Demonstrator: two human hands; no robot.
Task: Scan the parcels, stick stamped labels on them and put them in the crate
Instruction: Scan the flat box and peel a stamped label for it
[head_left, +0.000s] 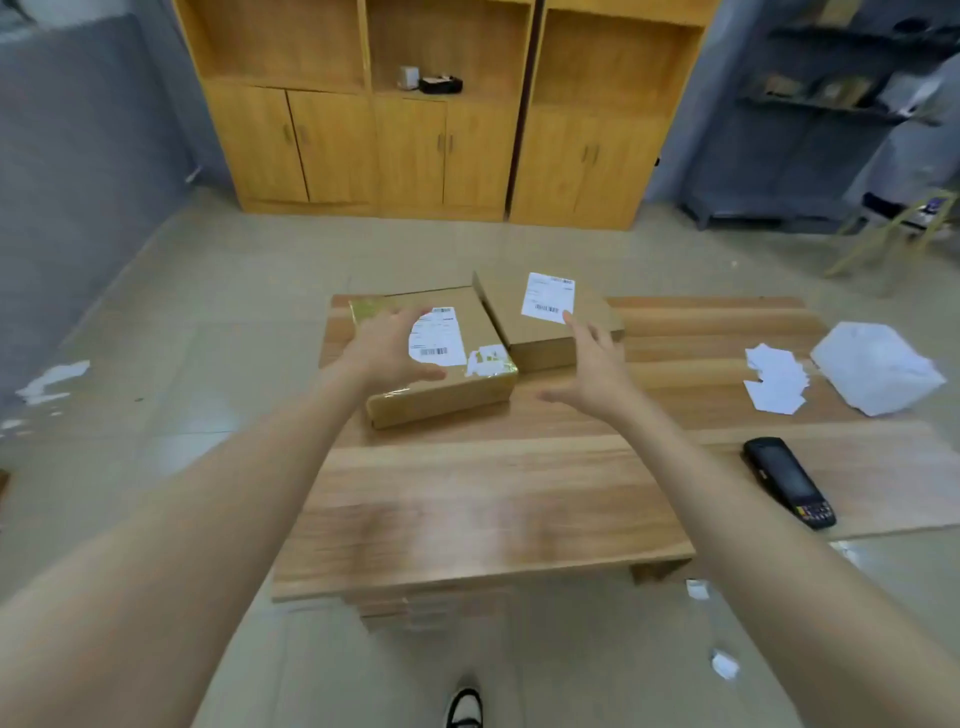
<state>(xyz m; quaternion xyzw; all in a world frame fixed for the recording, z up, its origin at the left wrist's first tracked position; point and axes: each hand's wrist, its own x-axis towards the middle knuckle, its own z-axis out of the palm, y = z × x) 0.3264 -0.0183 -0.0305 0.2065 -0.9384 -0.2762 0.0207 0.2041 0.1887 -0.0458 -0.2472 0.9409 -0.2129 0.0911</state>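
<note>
While my left hand (389, 348) and right hand (592, 364) are hovering open, empty, by the near box (452, 397), I am judging it stiff, light, best gripped by its sides.

No text, number or brand is legible.

Left parcel (457, 387): a white label (441, 338) on the top face carries printed lines and a barcode near its lower edge. The characters are blurred.

Right parcel (506, 312): a second label (548, 296) on the top face carries printed lines and a barcode near its lower edge. The characters are blurred.

Scanner (789, 480): the keypad markings are too small to read.

Loose slips (776, 382): print cannot be told.
</note>
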